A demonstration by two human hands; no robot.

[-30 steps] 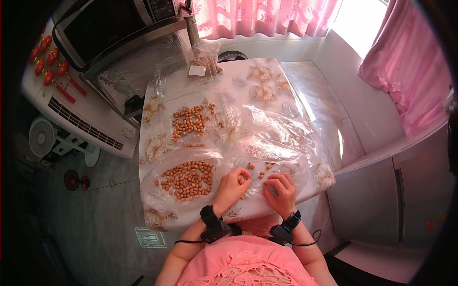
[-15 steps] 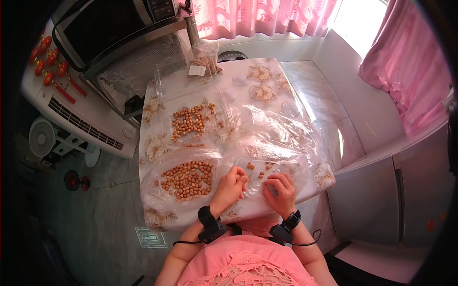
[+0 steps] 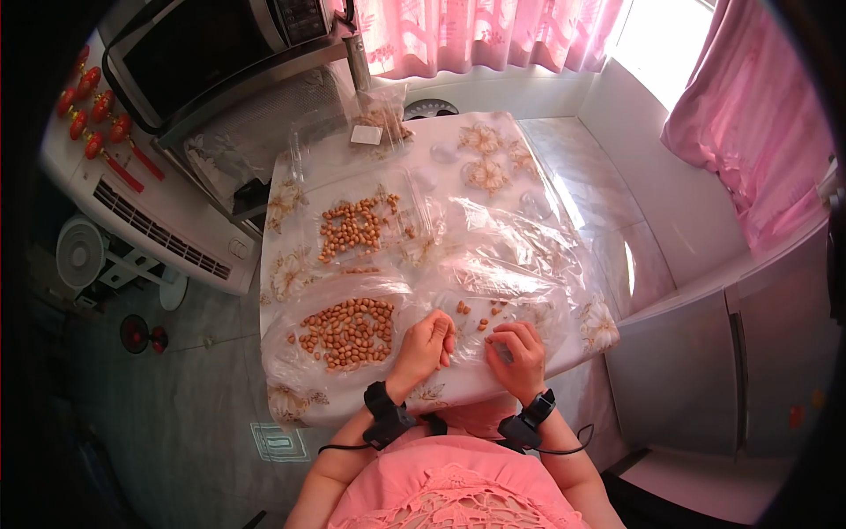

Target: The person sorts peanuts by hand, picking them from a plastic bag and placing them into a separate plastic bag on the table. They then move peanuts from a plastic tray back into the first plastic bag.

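Observation:
My left hand [image 3: 426, 346] is closed, its fingers curled inward between two clear plastic bags on the table. Anything inside it is hidden. Just to its left, a pile of reddish-brown nuts that look like peanuts [image 3: 351, 333] lies on the left plastic bag [image 3: 284, 363]. My right hand [image 3: 520, 360] hovers over the front of the right plastic bag [image 3: 551, 304], thumb and fingers bent together in a pinch. A tiny dark spot shows at its fingertips, too small to name. Several loose nuts [image 3: 483, 324] lie on that bag, between and beyond my hands.
Behind the left bag stands a clear plastic tray [image 3: 308, 220] with more nuts [image 3: 351, 231]. A filled bag with a white label [image 3: 366, 135] sits at the back of the flowered tablecloth [image 3: 483, 172]. A microwave [image 3: 203, 53] on a rack is at the back left.
My left hand has turned slightly and its fingers are tucked in more. The right hand stays nearly still. The whole view has shifted a little; the nut piles look the same.

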